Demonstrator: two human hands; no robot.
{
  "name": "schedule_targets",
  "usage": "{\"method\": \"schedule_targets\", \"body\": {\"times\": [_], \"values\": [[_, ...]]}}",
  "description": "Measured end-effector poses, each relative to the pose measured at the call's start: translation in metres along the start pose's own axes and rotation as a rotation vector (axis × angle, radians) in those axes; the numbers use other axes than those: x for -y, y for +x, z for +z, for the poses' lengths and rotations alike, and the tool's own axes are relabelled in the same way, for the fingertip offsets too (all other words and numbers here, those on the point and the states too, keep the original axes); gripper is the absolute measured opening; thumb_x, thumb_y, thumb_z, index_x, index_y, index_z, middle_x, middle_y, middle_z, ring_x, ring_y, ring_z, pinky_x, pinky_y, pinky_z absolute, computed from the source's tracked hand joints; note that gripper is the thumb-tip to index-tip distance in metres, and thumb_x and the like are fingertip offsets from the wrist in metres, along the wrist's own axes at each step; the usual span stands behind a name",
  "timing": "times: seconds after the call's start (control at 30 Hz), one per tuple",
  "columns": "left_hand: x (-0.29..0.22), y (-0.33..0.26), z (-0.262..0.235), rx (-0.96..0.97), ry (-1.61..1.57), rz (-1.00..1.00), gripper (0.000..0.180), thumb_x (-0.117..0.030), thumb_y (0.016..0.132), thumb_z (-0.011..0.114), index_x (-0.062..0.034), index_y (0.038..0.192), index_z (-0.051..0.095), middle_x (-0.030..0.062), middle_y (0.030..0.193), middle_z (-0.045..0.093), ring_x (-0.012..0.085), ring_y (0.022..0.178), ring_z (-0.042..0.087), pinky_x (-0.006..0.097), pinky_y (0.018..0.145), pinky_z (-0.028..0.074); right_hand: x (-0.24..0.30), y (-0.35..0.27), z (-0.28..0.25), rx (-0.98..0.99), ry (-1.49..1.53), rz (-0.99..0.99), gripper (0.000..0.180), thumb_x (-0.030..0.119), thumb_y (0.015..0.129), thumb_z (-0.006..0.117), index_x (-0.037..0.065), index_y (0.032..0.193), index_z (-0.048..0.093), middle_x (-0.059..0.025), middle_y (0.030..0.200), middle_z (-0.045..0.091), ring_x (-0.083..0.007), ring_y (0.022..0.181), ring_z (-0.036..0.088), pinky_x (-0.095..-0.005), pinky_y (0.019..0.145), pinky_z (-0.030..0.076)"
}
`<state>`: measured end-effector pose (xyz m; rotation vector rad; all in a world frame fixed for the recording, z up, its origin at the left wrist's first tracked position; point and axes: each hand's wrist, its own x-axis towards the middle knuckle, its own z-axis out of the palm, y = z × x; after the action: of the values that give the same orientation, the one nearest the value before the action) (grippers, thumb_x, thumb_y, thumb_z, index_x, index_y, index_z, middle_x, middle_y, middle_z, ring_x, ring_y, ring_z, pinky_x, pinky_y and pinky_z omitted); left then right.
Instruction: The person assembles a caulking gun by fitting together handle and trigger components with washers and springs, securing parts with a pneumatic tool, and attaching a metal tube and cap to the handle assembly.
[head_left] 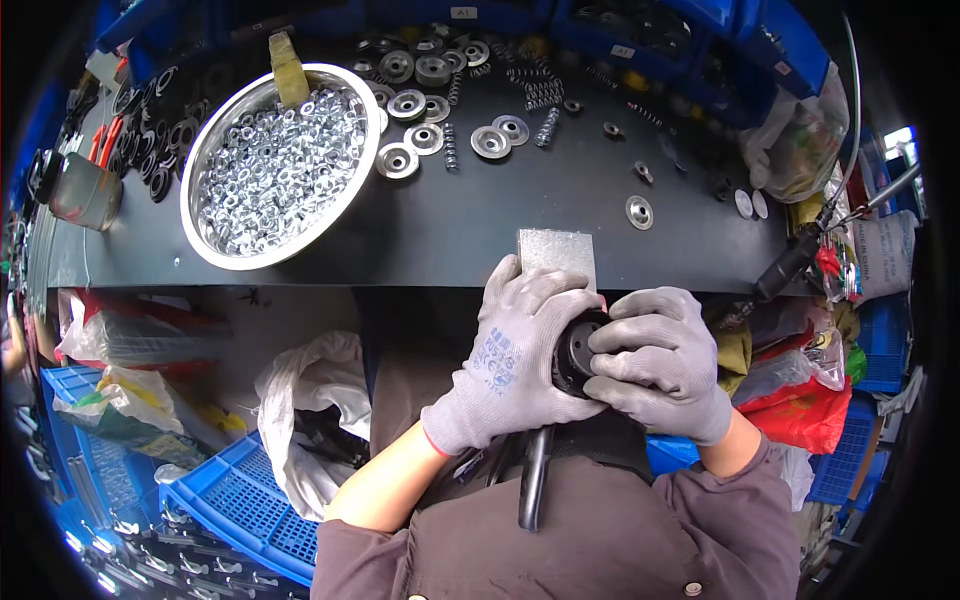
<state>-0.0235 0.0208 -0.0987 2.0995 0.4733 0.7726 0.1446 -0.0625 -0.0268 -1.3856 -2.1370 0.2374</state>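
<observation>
Both hands wear grey knit gloves and meet just below the front edge of a black workbench [480, 230]. My left hand [515, 355] wraps around a black round part [575, 355] from the left. My right hand [665, 360] closes over the same part from the right, fingers pressed on its face. A black curved handle or strap [535, 475] hangs down from the part over my lap. A small grey metal block [557, 257] stands on the bench edge right above my hands.
A steel bowl [205, 235] full of shiny nuts sits at the bench's left. Metal washers [491, 141], discs and springs [546, 125] lie scattered at the back. Blue bins line the far edge. Blue crates [235, 500] and plastic bags lie on the floor at left and right.
</observation>
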Motion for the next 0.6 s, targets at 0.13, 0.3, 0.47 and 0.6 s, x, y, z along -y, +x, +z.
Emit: {"method": "schedule_targets", "body": {"times": [0.13, 0.3, 0.47, 0.6], "values": [[0.000, 0.000, 0.001, 0.006, 0.012, 0.011, 0.076, -0.040, 0.052, 0.083, -0.0101, 0.117, 0.058, 0.0117, 0.121, 0.055, 0.0294, 0.120, 0.050, 0.054, 0.109, 0.022, 0.000, -0.003, 0.002, -0.021, -0.037, -0.017, 0.023, 0.020, 0.063, 0.081, 0.013, 0.079, 0.066, -0.0009, 0.089, 0.068, -0.0252, 0.087, 0.063, -0.0395, 0.072, 0.047], [0.000, 0.000, 0.003, -0.007, 0.034, 0.027, 0.075, -0.038, 0.051, 0.082, -0.0100, 0.116, 0.058, 0.0118, 0.118, 0.056, 0.0294, 0.117, 0.051, 0.054, 0.109, 0.023, 0.002, -0.006, -0.003, 0.022, -0.081, -0.078, 0.024, 0.019, 0.064, 0.080, 0.011, 0.081, 0.064, -0.0022, 0.093, 0.067, -0.0241, 0.089, 0.063, -0.0408, 0.071, 0.049], [0.005, -0.001, 0.006, -0.045, 0.029, 0.067, 0.075, -0.036, 0.050, 0.081, -0.0101, 0.116, 0.057, 0.0117, 0.117, 0.055, 0.0296, 0.116, 0.051, 0.053, 0.109, 0.023, -0.002, -0.014, 0.013, -0.041, -0.039, -0.103, 0.024, 0.019, 0.066, 0.079, 0.010, 0.082, 0.064, -0.0045, 0.099, 0.066, -0.0244, 0.092, 0.063, -0.0414, 0.074, 0.050], [0.003, 0.001, 0.010, -0.054, 0.019, 0.065, 0.074, -0.036, 0.050, 0.081, -0.0098, 0.116, 0.058, 0.0127, 0.117, 0.056, 0.0301, 0.117, 0.051, 0.053, 0.111, 0.022, -0.007, -0.012, 0.005, 0.011, -0.038, -0.125, 0.021, 0.023, 0.071, 0.075, 0.009, 0.085, 0.066, -0.0059, 0.105, 0.066, -0.0253, 0.095, 0.063, -0.0415, 0.079, 0.049]]}}
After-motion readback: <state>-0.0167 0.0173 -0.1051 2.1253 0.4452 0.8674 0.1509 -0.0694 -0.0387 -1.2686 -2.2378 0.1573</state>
